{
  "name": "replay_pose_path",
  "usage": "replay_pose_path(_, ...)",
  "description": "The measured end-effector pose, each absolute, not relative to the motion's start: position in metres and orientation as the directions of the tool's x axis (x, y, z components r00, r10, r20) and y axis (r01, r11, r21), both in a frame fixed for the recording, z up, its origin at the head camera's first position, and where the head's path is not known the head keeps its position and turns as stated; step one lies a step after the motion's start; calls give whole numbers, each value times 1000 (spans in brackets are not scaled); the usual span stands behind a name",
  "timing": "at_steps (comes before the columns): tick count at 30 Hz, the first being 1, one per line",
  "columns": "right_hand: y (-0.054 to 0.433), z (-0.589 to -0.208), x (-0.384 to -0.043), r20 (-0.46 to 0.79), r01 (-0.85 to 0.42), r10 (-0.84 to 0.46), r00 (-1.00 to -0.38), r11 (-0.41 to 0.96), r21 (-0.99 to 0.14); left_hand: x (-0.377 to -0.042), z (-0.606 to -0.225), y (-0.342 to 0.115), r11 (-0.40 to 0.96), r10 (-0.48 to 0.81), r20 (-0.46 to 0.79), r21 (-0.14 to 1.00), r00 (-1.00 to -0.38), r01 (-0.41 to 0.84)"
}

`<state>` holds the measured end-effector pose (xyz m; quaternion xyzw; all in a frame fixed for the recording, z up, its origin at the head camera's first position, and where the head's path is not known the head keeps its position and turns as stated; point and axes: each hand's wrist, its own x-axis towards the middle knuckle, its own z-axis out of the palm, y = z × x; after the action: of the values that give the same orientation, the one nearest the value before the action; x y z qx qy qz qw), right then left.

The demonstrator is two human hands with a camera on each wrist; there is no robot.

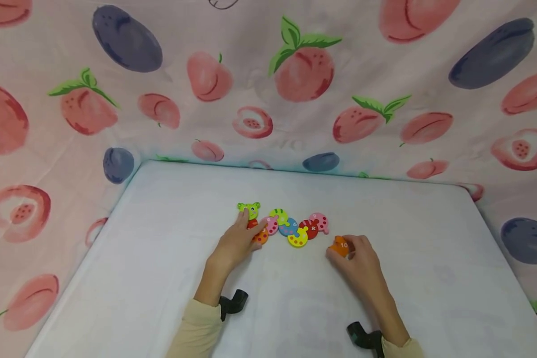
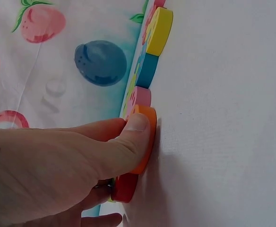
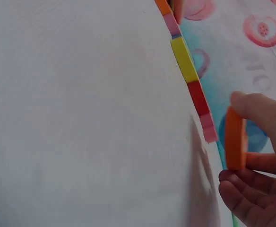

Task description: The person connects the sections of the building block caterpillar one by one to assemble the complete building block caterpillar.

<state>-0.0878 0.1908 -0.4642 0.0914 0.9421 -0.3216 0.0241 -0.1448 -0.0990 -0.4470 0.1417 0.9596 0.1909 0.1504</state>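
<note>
A row of flat, colourful caterpillar puzzle pieces (image 1: 298,237) lies on the white table, with a green smiling head (image 1: 250,209) at its left end. My left hand (image 1: 232,243) is over that end, pinching an orange spotted piece (image 2: 150,127) between thumb and index finger. Another finger reaches onto the head; a red piece (image 2: 125,188) shows just below the thumb. Off the row's right end, my right hand (image 1: 362,256) holds a loose orange piece marked 10 (image 3: 235,139) by its edges, slightly apart from the pink end piece (image 1: 318,222).
Between the hands run pink, green, blue, yellow and red pieces, joined edge to edge in a wavy line. White cloth covers the table (image 1: 161,209). Fruit-printed fabric (image 1: 250,74) hangs behind it and at the sides. Black wrist mounts (image 1: 234,302) sit on both forearms.
</note>
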Motion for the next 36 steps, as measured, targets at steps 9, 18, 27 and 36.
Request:
replay_pose_path(9, 174, -476, -115, -55, 213, 238, -970, 712, -669, -145, -447, -99, 885, 336, -239, 411, -911, 218)
replay_pose_path(18, 165, -482, -125, -33, 247, 291, -956, 739, -627, -146, -447, -101, 889, 340, -230, 396, -912, 232)
replay_pose_path(27, 161, -488, -124, 0, 263, 329, -944, 753, -603, -145, -448, -102, 889, 349, -232, 387, -908, 243)
replay_pose_path(36, 161, -491, -121, 12, 240, 308, -951, 767, -595, -144, -448, -102, 885, 355, -224, 393, -908, 249)
